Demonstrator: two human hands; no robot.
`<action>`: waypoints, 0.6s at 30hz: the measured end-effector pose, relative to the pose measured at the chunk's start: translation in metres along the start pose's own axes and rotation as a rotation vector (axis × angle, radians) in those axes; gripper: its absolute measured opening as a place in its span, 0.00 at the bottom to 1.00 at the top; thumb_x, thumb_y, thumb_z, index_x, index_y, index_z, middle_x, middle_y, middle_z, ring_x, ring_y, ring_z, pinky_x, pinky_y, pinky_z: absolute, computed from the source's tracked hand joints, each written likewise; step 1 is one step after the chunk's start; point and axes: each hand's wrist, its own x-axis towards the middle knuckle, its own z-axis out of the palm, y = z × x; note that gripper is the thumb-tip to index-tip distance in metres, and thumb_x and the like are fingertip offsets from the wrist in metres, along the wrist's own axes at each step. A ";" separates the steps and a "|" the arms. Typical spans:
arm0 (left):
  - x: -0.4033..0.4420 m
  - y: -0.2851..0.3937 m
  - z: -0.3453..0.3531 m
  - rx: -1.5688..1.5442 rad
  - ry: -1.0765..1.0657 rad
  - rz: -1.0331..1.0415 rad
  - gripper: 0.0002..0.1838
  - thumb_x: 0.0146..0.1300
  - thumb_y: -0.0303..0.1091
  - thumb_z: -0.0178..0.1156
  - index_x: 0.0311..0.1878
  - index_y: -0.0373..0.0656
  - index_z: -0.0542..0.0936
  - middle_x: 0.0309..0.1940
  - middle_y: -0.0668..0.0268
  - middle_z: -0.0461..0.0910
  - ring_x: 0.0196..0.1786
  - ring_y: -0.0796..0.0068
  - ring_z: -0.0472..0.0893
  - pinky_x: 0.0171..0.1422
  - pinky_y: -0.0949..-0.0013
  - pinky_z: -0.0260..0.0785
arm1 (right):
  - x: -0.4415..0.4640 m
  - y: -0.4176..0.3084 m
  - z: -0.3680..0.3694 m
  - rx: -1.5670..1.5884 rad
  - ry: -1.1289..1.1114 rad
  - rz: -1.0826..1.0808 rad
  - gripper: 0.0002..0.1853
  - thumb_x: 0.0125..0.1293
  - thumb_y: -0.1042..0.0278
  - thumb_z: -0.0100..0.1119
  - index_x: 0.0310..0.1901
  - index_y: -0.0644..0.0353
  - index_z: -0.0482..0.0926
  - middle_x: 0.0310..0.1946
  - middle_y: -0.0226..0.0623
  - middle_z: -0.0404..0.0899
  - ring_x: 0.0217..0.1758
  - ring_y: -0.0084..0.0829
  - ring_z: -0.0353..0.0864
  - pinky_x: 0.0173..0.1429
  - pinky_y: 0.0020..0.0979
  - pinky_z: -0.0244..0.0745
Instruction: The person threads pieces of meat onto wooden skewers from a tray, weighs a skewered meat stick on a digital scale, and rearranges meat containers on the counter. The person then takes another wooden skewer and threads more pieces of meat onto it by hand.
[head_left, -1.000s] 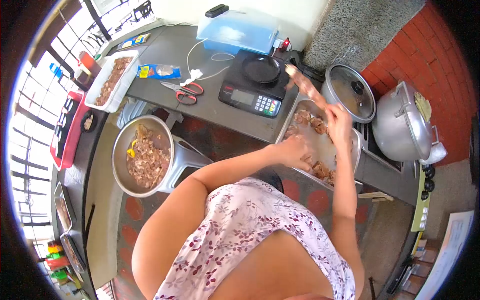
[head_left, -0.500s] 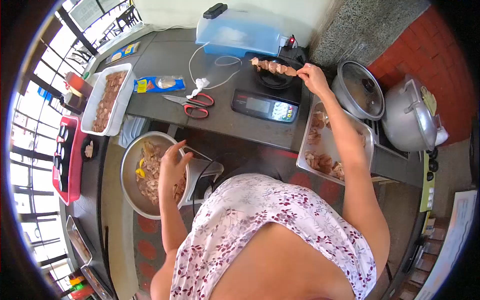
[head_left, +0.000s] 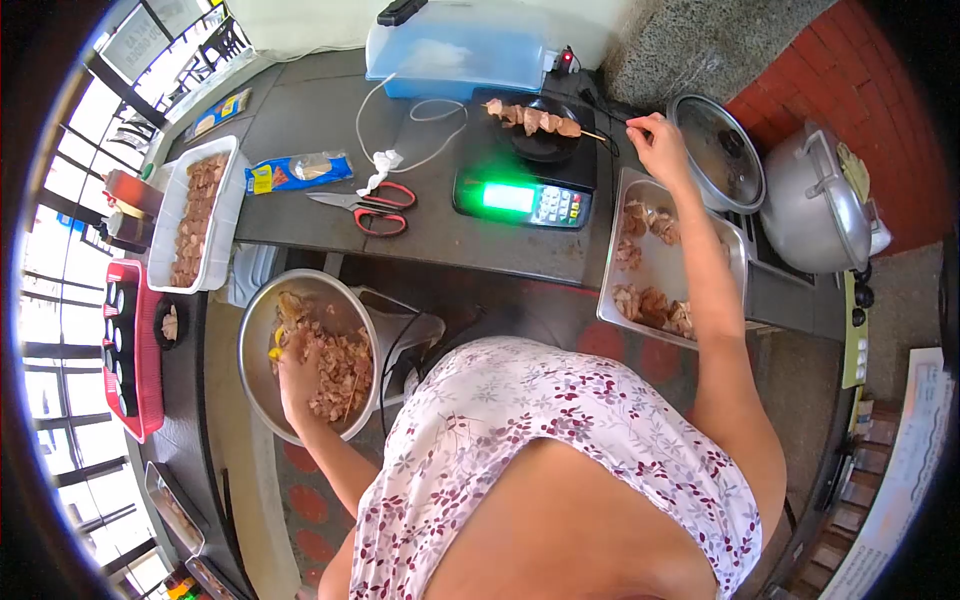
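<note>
A skewer of raw meat pieces [head_left: 535,119] rests across the black plate [head_left: 548,150] on a digital scale [head_left: 525,200], whose display glows green. Just right of the bare stick end is my right hand [head_left: 660,148], apart from it, loosely bent and holding nothing. My left hand [head_left: 298,378] reaches into a large metal bowl [head_left: 252,375] of cut raw meat [head_left: 345,375]. Its fingertips are among the pieces, close to a small yellow item [head_left: 275,352], and partly hidden. Whether they grip anything is unclear.
A metal tray [head_left: 655,275] with meat heaps lies under my right forearm. Lidded pots [head_left: 715,150] stand beyond it. Red-handled scissors [head_left: 375,208], a blue packet [head_left: 298,172] and a white tub of skewered meat [head_left: 228,215] are left of the scale.
My right hand has let go of the skewer, now on the scale's plate, and moved slightly right. The display has lit up green. My left hand has gone down into the meat bowl.
</note>
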 end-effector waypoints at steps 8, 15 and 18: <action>0.005 -0.021 0.010 -0.067 -0.069 -0.024 0.25 0.60 0.36 0.60 0.60 0.38 0.71 0.54 0.51 0.76 0.59 0.58 0.74 0.62 0.63 0.65 | -0.005 -0.009 -0.001 -0.001 -0.041 0.012 0.10 0.58 0.65 0.59 0.37 0.59 0.83 0.35 0.43 0.79 0.42 0.44 0.78 0.48 0.38 0.72; 0.003 -0.028 0.013 0.006 -0.072 -0.059 0.25 0.60 0.38 0.60 0.59 0.38 0.72 0.53 0.52 0.77 0.57 0.57 0.76 0.60 0.62 0.66 | -0.006 -0.012 0.000 0.007 -0.037 -0.009 0.09 0.58 0.64 0.59 0.36 0.59 0.82 0.35 0.43 0.79 0.42 0.44 0.78 0.47 0.39 0.72; 0.005 -0.047 0.024 -0.147 -0.050 -0.047 0.25 0.60 0.39 0.60 0.59 0.37 0.72 0.52 0.51 0.77 0.57 0.57 0.76 0.60 0.62 0.66 | -0.006 -0.011 0.001 0.000 -0.031 -0.016 0.09 0.58 0.64 0.59 0.36 0.59 0.82 0.34 0.43 0.79 0.42 0.44 0.78 0.47 0.39 0.71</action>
